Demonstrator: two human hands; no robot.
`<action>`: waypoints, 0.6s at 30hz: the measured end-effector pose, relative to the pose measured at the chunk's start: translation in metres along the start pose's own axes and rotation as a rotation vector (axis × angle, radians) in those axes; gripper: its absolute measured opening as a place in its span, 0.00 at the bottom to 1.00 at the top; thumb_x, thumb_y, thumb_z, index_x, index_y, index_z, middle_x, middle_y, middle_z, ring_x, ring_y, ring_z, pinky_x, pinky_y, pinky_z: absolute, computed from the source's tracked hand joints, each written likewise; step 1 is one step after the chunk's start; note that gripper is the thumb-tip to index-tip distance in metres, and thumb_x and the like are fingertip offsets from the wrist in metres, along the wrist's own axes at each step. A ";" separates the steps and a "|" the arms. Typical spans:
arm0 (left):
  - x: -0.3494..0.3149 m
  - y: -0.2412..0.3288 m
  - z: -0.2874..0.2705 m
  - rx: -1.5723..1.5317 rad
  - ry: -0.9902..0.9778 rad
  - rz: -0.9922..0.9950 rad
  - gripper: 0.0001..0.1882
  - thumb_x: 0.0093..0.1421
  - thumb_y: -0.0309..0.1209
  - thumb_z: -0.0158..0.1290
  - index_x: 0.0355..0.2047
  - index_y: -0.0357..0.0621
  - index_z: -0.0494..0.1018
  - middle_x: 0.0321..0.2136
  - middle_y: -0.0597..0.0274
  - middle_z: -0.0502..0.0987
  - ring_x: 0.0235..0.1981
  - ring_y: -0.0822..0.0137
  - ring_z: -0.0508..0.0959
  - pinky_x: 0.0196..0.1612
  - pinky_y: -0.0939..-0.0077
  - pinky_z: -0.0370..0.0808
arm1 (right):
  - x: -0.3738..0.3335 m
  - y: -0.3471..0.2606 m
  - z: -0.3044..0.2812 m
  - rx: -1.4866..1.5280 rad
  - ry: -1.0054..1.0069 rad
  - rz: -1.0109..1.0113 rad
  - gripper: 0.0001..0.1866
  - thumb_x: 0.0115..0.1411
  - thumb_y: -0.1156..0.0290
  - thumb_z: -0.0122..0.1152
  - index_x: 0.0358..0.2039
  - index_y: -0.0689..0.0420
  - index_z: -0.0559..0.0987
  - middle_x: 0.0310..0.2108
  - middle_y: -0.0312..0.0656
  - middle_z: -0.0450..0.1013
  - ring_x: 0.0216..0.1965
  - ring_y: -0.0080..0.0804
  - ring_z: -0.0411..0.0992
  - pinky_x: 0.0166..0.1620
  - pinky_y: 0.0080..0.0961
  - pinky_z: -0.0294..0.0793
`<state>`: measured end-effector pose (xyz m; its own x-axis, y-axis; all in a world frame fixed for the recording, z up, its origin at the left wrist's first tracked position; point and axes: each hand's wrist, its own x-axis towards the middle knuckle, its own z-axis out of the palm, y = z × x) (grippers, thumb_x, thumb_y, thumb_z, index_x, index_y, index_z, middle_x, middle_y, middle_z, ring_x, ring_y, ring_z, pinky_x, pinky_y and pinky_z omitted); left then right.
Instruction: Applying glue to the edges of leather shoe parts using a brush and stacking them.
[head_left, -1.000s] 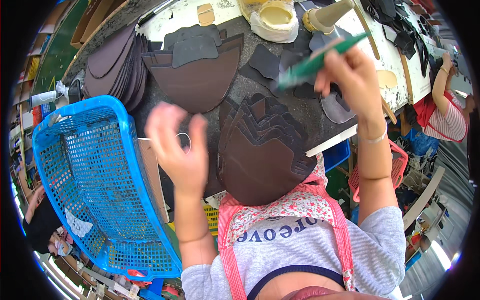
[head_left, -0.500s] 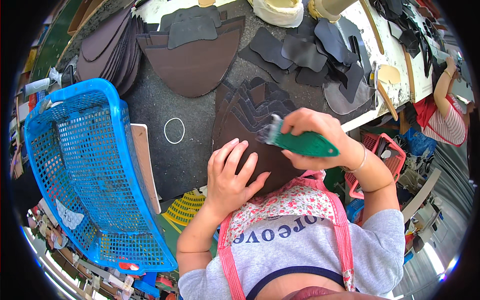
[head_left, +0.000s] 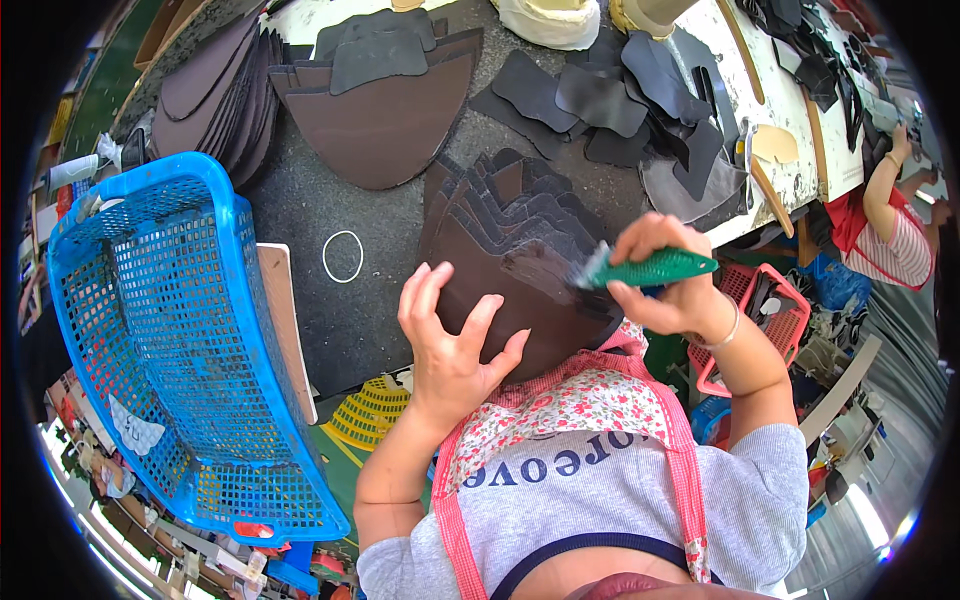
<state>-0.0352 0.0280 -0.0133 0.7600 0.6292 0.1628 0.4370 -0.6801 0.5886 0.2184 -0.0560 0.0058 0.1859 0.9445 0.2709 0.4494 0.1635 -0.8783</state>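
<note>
A stack of dark brown leather pieces [head_left: 500,310] lies at the table's near edge, its staggered far edges fanned out. My right hand [head_left: 670,275] grips a green-handled brush [head_left: 655,268], its pale bristles over the right part of the top piece. A wet-looking, shiny patch shows beside the bristles. My left hand [head_left: 450,345] is at the stack's left side with fingers spread and bent, holding nothing. Farther off lies another fan of rounded brown leather pieces [head_left: 375,140], with black pieces [head_left: 378,62] on top.
To the left stands a blue plastic basket [head_left: 200,330] beside a wooden board [head_left: 285,330]. A white ring [head_left: 343,257] lies on the dark mat. Loose black leather pieces [head_left: 600,100] and a white-wrapped container [head_left: 548,22] are at the back. A pink basket [head_left: 765,310] and a co-worker's arm [head_left: 885,180] are right.
The brush in my right hand has moved right and turned more level. My left hand has lifted its fingers and shifted slightly left. The shiny patch is now uncovered.
</note>
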 end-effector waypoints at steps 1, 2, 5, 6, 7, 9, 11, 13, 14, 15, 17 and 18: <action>0.001 0.002 -0.001 -0.014 0.011 -0.031 0.27 0.43 0.37 0.68 0.44 0.50 0.71 0.60 0.43 0.56 0.58 0.42 0.61 0.59 0.50 0.61 | -0.006 -0.003 -0.006 0.004 -0.074 0.068 0.16 0.41 0.76 0.72 0.25 0.57 0.70 0.24 0.40 0.73 0.21 0.28 0.74 0.25 0.21 0.72; 0.002 0.003 -0.001 -0.027 0.022 -0.062 0.27 0.43 0.37 0.69 0.44 0.50 0.71 0.61 0.41 0.53 0.59 0.41 0.61 0.59 0.50 0.61 | -0.008 -0.006 -0.009 0.008 -0.148 0.135 0.16 0.40 0.76 0.72 0.24 0.57 0.70 0.22 0.38 0.73 0.19 0.26 0.73 0.23 0.20 0.70; 0.004 -0.001 -0.006 -0.118 0.046 -0.158 0.28 0.43 0.36 0.70 0.44 0.49 0.71 0.63 0.38 0.51 0.60 0.41 0.60 0.60 0.50 0.60 | 0.023 -0.003 -0.018 -0.082 0.026 0.058 0.12 0.46 0.74 0.71 0.24 0.58 0.73 0.19 0.36 0.72 0.15 0.18 0.69 0.17 0.15 0.64; 0.004 -0.002 -0.007 -0.186 0.078 -0.199 0.28 0.43 0.33 0.70 0.44 0.48 0.71 0.62 0.39 0.53 0.60 0.42 0.61 0.60 0.52 0.61 | 0.041 0.005 -0.020 -0.193 0.151 -0.086 0.10 0.49 0.74 0.70 0.25 0.59 0.74 0.18 0.37 0.72 0.14 0.18 0.69 0.17 0.15 0.64; 0.005 -0.005 -0.010 -0.178 0.107 -0.215 0.27 0.43 0.32 0.70 0.44 0.48 0.71 0.62 0.40 0.54 0.60 0.43 0.62 0.60 0.53 0.62 | 0.058 0.005 -0.021 -0.183 0.274 0.067 0.09 0.53 0.73 0.68 0.26 0.60 0.75 0.16 0.37 0.72 0.14 0.18 0.69 0.17 0.15 0.64; 0.004 -0.010 -0.013 -0.237 0.167 -0.269 0.24 0.46 0.28 0.69 0.43 0.45 0.72 0.60 0.45 0.59 0.58 0.49 0.66 0.60 0.60 0.63 | 0.099 0.007 -0.025 -0.243 0.427 0.126 0.08 0.58 0.69 0.64 0.30 0.61 0.77 0.14 0.38 0.71 0.14 0.18 0.69 0.19 0.16 0.65; -0.003 -0.019 -0.012 -0.249 0.232 -0.333 0.21 0.47 0.27 0.68 0.42 0.43 0.73 0.58 0.47 0.61 0.57 0.51 0.67 0.60 0.61 0.64 | 0.142 0.021 -0.029 -0.447 0.392 -0.141 0.07 0.60 0.72 0.61 0.32 0.63 0.76 0.18 0.43 0.73 0.20 0.29 0.72 0.24 0.22 0.69; -0.003 -0.032 -0.018 -0.169 0.372 -0.393 0.16 0.51 0.23 0.65 0.40 0.41 0.74 0.55 0.49 0.65 0.56 0.55 0.68 0.59 0.63 0.64 | 0.169 0.047 -0.029 -0.560 0.255 -0.329 0.05 0.54 0.80 0.59 0.33 0.65 0.76 0.27 0.53 0.74 0.32 0.52 0.74 0.35 0.35 0.73; -0.004 -0.041 -0.024 -0.073 0.453 -0.386 0.14 0.52 0.22 0.64 0.39 0.40 0.75 0.53 0.50 0.66 0.56 0.56 0.68 0.59 0.64 0.64 | 0.173 0.044 -0.028 -0.558 0.129 -0.282 0.06 0.53 0.80 0.59 0.32 0.66 0.76 0.28 0.54 0.75 0.33 0.52 0.74 0.37 0.36 0.73; -0.006 -0.053 -0.029 -0.018 0.531 -0.414 0.13 0.54 0.21 0.62 0.39 0.40 0.75 0.52 0.50 0.67 0.56 0.56 0.68 0.59 0.63 0.64 | 0.178 0.048 -0.027 -0.547 0.142 -0.270 0.05 0.54 0.80 0.58 0.32 0.66 0.76 0.28 0.54 0.75 0.32 0.52 0.74 0.36 0.35 0.73; -0.011 -0.076 -0.041 0.191 0.557 -0.444 0.11 0.56 0.25 0.60 0.39 0.38 0.75 0.54 0.48 0.68 0.56 0.52 0.68 0.59 0.60 0.64 | 0.181 0.047 -0.027 -0.532 0.305 -0.112 0.04 0.55 0.79 0.58 0.31 0.66 0.76 0.27 0.54 0.74 0.30 0.51 0.74 0.33 0.35 0.72; -0.010 -0.082 -0.045 0.290 0.534 -0.444 0.11 0.57 0.26 0.60 0.40 0.37 0.74 0.55 0.47 0.68 0.56 0.50 0.68 0.60 0.58 0.64 | 0.178 0.041 -0.028 -0.526 0.451 0.038 0.04 0.56 0.78 0.58 0.31 0.66 0.75 0.27 0.54 0.74 0.29 0.51 0.74 0.31 0.35 0.72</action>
<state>-0.1001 0.0944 -0.0279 0.1787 0.9139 0.3644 0.8134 -0.3456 0.4679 0.2945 0.1110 0.0291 0.5039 0.7173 0.4812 0.7781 -0.1351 -0.6135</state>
